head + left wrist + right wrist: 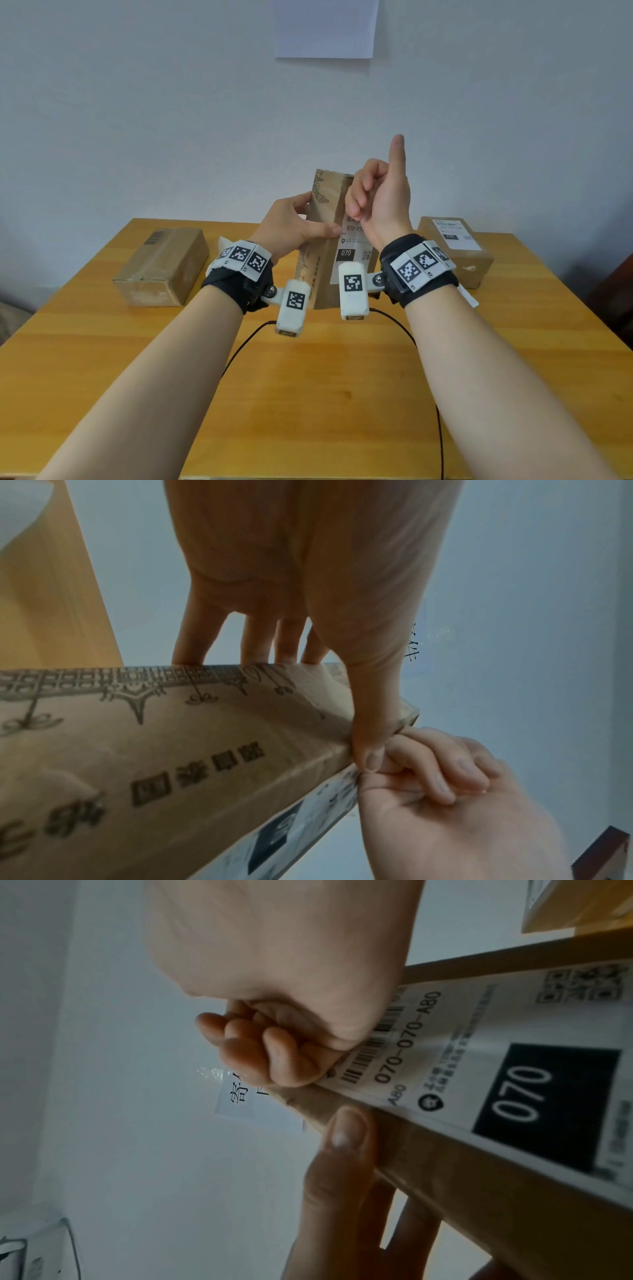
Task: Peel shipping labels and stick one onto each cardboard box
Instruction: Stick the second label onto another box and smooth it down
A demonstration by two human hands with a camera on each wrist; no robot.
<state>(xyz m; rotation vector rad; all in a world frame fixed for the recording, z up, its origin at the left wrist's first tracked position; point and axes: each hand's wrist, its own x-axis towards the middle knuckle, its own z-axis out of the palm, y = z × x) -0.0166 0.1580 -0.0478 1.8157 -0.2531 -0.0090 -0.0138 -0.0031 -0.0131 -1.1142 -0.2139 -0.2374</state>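
Item: cardboard box (pixel 325 240), printed brown carton, held upright above the table (pixel 308 377) at centre frame of the head view. Judged light and stiff, since one hand carries it; corners likely to dent under a hard squeeze, so take it by opposite faces as you do now.

Item: shipping label (pixel 352 253), white, marked 070, lying on the right-facing panel. Thin and floppy by the look of it; press from the middle outward to avoid creases.

Your left hand (pixel 291 229): thumb on the near edge, fingers wrapped behind, gripping the box.

Your right hand (pixel 380 202): fingers curled into a fist, thumb pointing up, its little-finger side pressed on the label's upper part.

Also present: plain box (pixel 161 267) at left; labelled box (pixel 455 250) at right.
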